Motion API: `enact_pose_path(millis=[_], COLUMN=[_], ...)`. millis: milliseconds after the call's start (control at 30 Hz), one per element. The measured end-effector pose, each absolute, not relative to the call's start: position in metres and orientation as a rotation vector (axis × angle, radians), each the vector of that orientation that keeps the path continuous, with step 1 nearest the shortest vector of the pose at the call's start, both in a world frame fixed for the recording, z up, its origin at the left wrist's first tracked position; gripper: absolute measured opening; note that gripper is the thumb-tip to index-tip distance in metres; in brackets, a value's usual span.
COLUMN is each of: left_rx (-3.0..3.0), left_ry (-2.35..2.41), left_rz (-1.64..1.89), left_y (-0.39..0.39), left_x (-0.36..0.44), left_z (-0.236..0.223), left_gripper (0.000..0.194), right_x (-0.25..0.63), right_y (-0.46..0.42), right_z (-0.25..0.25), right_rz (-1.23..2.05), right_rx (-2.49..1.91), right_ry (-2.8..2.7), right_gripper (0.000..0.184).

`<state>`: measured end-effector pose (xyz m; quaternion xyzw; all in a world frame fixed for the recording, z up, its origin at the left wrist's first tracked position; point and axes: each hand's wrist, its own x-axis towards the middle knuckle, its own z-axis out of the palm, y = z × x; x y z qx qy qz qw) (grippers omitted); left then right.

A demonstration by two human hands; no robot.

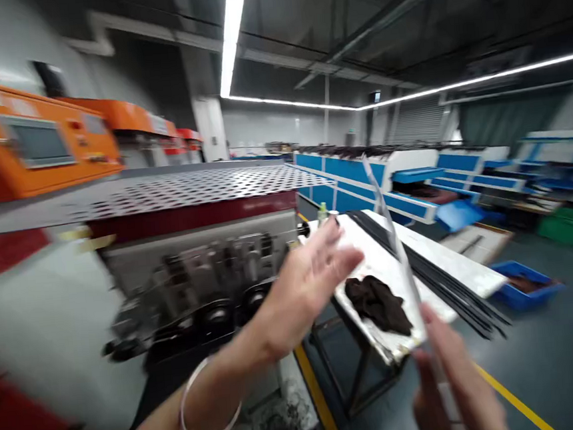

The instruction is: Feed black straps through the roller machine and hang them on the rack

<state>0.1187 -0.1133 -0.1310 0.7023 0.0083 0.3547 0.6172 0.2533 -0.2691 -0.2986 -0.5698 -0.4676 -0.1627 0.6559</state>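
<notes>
My left hand [307, 285], a thin bangle on its wrist, is stretched forward with fingers flat and apart, holding nothing, in front of a grey machine head with rollers [207, 282]. My right hand [448, 375] at the bottom right grips the lower end of a long thin pale strip [391, 232] that rises upward and away. Both hands are blurred by motion. Just beyond them a white table top [370, 254] carries a dark crumpled cloth [378, 302].
An orange control panel [34, 140] and a perforated metal deck [184, 187] top the machine at left. Long black strips [453, 287] lie on the table. Blue racks [413, 177] and a blue bin [526, 284] stand behind. A yellow floor line [513, 399] runs past.
</notes>
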Motion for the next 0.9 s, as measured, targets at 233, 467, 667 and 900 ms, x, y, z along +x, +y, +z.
enact_pose_path(millis=[233, 467, 667, 900], left_rx=[1.326, 1.372, 1.329, 1.261], left_ry=[0.443, 0.551, 0.557, 0.695], left_rz=[0.430, 0.368, 0.372, 0.464], left_y=[-0.119, -0.084, -0.086, -0.082], left_x=[0.179, 0.198, 0.233, 0.265], left_z=[-0.264, -0.284, -0.282, -0.288], left_gripper=[0.025, 0.021, 0.020, 0.025], right_x=[0.230, 0.370, 0.502, 0.538], right_y=[-0.239, -0.247, -0.176, -0.181], right_z=[-0.382, -0.387, -0.367, -0.355], right_rz=[-0.483, -0.152, 0.108, 0.700], right_rx=[-1.405, -1.641, -1.842, -1.466], right_ry=[-1.518, -0.984, -0.921, -0.798], right_gripper=[0.029, 0.030, 0.026, 0.033])
